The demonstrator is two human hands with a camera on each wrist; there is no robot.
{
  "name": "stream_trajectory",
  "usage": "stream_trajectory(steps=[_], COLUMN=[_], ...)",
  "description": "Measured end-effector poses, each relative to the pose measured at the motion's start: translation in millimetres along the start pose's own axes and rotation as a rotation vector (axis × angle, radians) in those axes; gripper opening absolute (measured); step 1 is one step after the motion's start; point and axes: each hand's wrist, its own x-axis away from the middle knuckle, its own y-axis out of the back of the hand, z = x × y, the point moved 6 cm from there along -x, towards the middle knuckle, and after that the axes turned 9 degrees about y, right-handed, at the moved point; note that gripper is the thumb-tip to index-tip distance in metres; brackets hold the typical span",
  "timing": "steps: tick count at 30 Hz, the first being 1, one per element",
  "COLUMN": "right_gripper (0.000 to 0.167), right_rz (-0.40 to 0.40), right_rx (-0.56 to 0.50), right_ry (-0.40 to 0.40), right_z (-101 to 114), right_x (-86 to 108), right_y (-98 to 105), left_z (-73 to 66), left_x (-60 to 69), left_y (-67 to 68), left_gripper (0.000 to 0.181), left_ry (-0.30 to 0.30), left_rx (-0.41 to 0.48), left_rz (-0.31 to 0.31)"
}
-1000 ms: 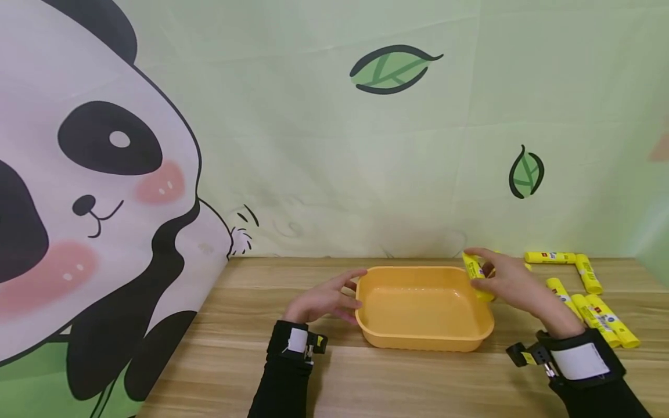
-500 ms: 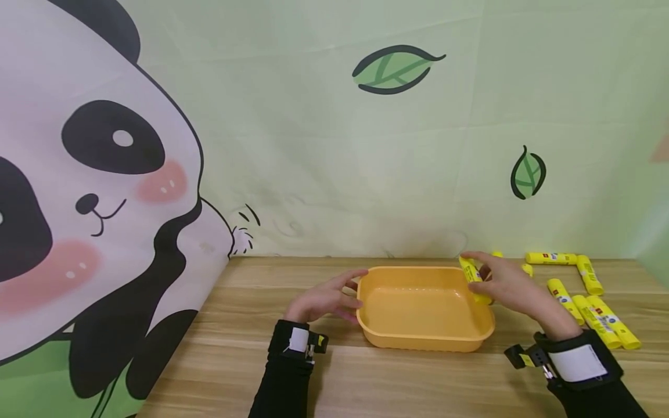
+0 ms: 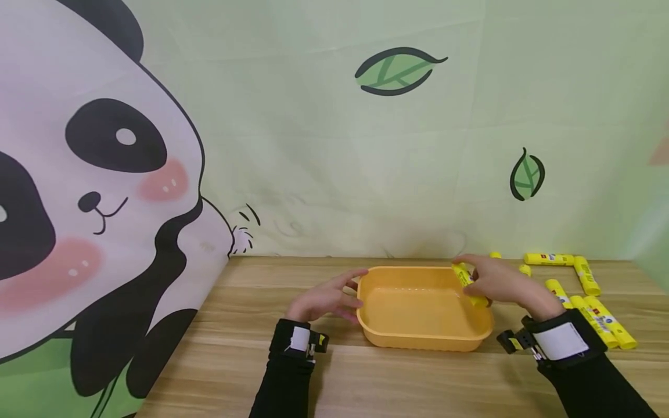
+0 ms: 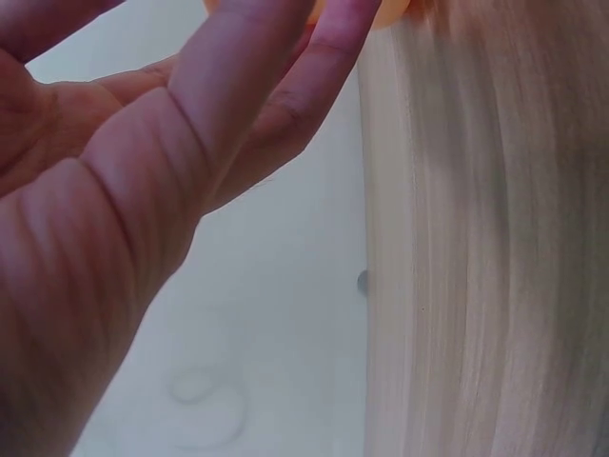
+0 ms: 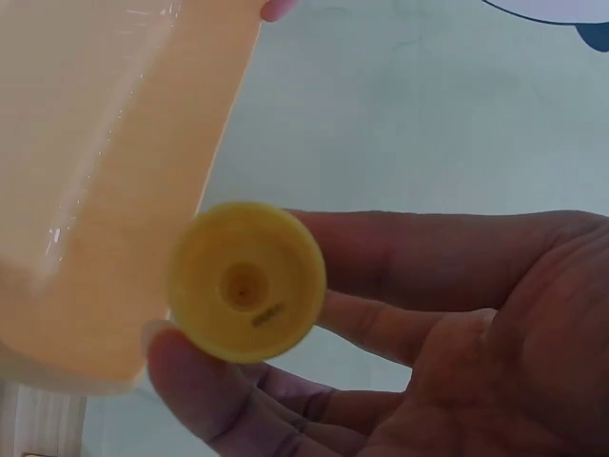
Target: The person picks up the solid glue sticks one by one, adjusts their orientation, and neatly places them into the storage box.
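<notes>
An orange plastic basin (image 3: 423,342) stands on the table. My left hand (image 3: 326,299) touches its left end with fairly straight, spread fingers; in the left wrist view only a sliver of the basin (image 4: 390,11) shows beyond the fingers. My right hand (image 3: 504,283) pinches a yellow glue stick (image 3: 463,277) between thumb and fingers, tilted over the basin's right rim. Seen from the right wrist, the round end of the glue stick (image 5: 245,286) faces the camera, and thumb and fingers lie on its opposite sides.
Several more yellow glue sticks (image 3: 608,322) lie on the wooden table (image 3: 418,383) to the right, some partly hidden behind the right hand. A pale green backdrop (image 3: 313,145) with a panda print rises at the table's back edge.
My right hand has moved slightly left with the glue stick, bringing it further over the basin's right end. The left hand and basin stay almost in place.
</notes>
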Motion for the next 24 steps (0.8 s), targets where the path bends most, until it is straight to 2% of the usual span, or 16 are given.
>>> stream_trajectory(steps=[7, 14, 24], right_gripper=[0.061, 0.059, 0.053], right_rz=[0.073, 0.144, 0.234], right_rx=[0.022, 0.099, 0.211], right_ry=[-0.038, -0.155, -0.224], right_z=[1.2, 1.5, 10.0], right_x=[-7.1, -20.6, -28.6], right_y=[-4.8, -13.1, -20.4], left_z=[-1.6, -1.6, -1.0], left_x=[1.6, 1.2, -0.3], left_y=[0.4, 3.3, 3.7], left_gripper=[0.078, 0.077, 0.078], left_ry=[0.002, -0.001, 0.004], left_rx=[0.001, -0.013, -0.012], left_rz=[-0.006, -0.017, -0.02])
